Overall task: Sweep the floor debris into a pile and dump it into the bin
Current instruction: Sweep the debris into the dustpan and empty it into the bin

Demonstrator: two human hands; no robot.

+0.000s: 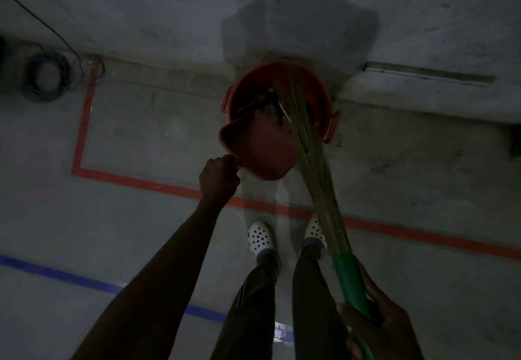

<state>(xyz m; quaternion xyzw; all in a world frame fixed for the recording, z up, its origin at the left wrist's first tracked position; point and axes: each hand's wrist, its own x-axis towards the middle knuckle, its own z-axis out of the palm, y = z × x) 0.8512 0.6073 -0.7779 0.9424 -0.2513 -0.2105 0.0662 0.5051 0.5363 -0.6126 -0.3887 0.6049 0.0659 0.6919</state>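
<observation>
The red plastic dustpan [259, 148] is tilted over the near rim of the round red plastic bin [324, 94], which stands on the floor against the wall. The left hand [218, 179] is clenched on the dustpan's rear edge. The right hand [386, 328] grips the green handle of the straw broom [318, 179], whose bristles reach into the bin. Low light obscures the bin contents. The grey concrete floor [141, 134] carries red tape lines [141, 183] and a blue tape line [70, 276].

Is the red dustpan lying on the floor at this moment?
No, the left hand grips the dustpan and holds it raised and tilted over the near rim of the red bin.
</observation>
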